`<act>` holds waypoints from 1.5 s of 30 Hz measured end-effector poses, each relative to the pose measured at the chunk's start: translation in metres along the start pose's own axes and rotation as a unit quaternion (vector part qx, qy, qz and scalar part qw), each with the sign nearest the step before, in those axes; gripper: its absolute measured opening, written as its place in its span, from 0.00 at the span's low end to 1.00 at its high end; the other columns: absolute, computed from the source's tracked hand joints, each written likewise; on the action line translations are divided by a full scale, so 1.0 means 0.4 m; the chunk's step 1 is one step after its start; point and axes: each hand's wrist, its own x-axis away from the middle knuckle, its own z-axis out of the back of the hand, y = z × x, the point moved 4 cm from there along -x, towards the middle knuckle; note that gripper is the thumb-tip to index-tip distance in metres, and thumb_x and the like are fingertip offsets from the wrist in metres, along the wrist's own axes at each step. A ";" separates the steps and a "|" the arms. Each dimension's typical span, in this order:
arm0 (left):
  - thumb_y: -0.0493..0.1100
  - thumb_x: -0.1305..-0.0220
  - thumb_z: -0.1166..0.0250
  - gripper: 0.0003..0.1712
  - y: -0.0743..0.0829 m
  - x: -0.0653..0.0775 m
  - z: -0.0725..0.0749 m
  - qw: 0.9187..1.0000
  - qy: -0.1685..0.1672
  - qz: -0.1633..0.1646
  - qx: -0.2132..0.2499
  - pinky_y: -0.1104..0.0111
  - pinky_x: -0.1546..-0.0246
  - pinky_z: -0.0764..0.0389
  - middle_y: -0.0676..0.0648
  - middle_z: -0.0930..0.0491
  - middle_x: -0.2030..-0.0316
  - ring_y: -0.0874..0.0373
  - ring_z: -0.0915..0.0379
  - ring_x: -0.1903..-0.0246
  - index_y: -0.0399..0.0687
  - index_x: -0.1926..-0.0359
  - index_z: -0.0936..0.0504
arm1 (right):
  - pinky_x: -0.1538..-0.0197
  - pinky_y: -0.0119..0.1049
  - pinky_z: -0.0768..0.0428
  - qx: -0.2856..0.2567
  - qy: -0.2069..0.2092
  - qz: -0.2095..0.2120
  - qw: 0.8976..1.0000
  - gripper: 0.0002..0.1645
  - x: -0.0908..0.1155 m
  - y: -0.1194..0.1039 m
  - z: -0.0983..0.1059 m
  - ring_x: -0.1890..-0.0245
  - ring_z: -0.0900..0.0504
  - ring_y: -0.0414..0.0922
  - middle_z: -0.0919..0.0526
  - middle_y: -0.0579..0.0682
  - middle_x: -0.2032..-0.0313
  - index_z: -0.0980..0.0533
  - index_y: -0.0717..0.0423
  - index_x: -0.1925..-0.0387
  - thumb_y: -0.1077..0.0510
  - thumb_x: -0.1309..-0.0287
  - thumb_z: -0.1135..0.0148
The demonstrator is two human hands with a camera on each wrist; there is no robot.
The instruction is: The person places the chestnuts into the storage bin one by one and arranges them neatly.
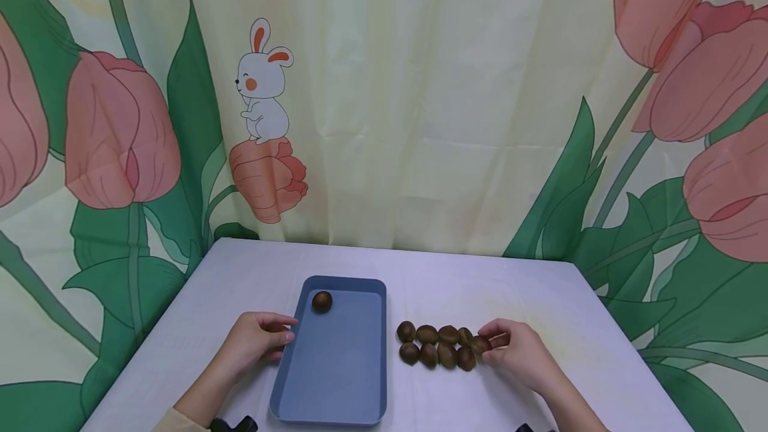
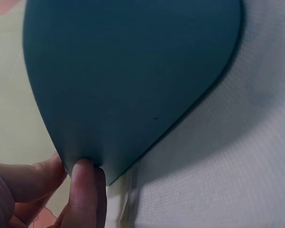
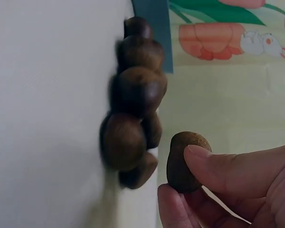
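A shallow blue tray (image 1: 336,365) lies lengthwise on the table, with one brown chestnut (image 1: 322,302) near its far left corner. My left hand (image 1: 259,339) grips the tray's left rim; in the left wrist view the fingers (image 2: 83,190) meet the tray's outer wall (image 2: 133,85). Right of the tray, several chestnuts (image 1: 447,354) sit close together in two rows. At the right end of these rows, my right hand (image 1: 517,352) pinches a chestnut (image 3: 176,164) between thumb and fingers, and the right wrist view shows it apart from the row.
A white cloth covers the table (image 1: 456,292). Behind it hangs a curtain (image 1: 408,119) printed with tulips and a rabbit. Dark straps or devices (image 1: 235,425) show at the wrists by the bottom edge.
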 end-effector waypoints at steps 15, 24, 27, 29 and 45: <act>0.32 0.38 0.22 0.16 0.000 0.005 0.000 1.000 0.003 -0.002 0.005 0.64 0.67 0.11 0.45 0.10 0.59 0.58 0.17 0.69 0.41 0.48 0.07 | 0.58 0.36 0.13 -0.059 -0.016 0.083 0.995 0.20 -0.001 -0.138 -0.060 0.55 0.13 0.45 0.10 0.48 0.57 0.14 0.53 0.54 0.70 0.49 0.21; 0.33 0.38 0.22 0.17 0.001 0.002 0.001 1.000 0.001 -0.004 0.011 0.63 0.68 0.11 0.47 0.10 0.60 0.57 0.16 0.69 0.41 0.48 0.08 | 0.51 0.40 0.12 -0.089 -0.025 0.114 0.989 0.17 -0.011 -0.229 -0.111 0.55 0.12 0.44 0.09 0.47 0.57 0.13 0.49 0.54 0.68 0.44 0.23; 0.33 0.38 0.22 0.17 0.000 0.001 0.001 1.000 0.002 -0.003 0.010 0.63 0.67 0.11 0.47 0.10 0.60 0.57 0.16 0.69 0.41 0.47 0.08 | 0.50 0.41 0.12 -0.096 -0.026 0.126 0.987 0.17 -0.018 -0.258 -0.125 0.56 0.12 0.45 0.09 0.47 0.57 0.13 0.49 0.54 0.68 0.44 0.23; 0.33 0.38 0.22 0.17 -0.001 0.000 0.001 1.000 0.003 -0.004 0.010 0.63 0.67 0.11 0.47 0.09 0.60 0.57 0.16 0.69 0.41 0.48 0.08 | 0.49 0.42 0.11 -0.102 -0.023 0.135 0.985 0.17 -0.025 -0.275 -0.135 0.57 0.11 0.46 0.09 0.48 0.56 0.13 0.50 0.54 0.68 0.44 0.23; 0.32 0.38 0.22 0.16 -0.002 0.000 -0.003 1.000 0.006 -0.009 0.008 0.64 0.68 0.11 0.46 0.10 0.60 0.58 0.16 0.68 0.41 0.48 0.08 | 0.50 0.42 0.09 -0.120 -0.055 0.190 0.973 0.17 -0.061 -0.389 -0.226 0.56 0.10 0.46 0.09 0.50 0.54 0.14 0.50 0.50 0.66 0.40 0.23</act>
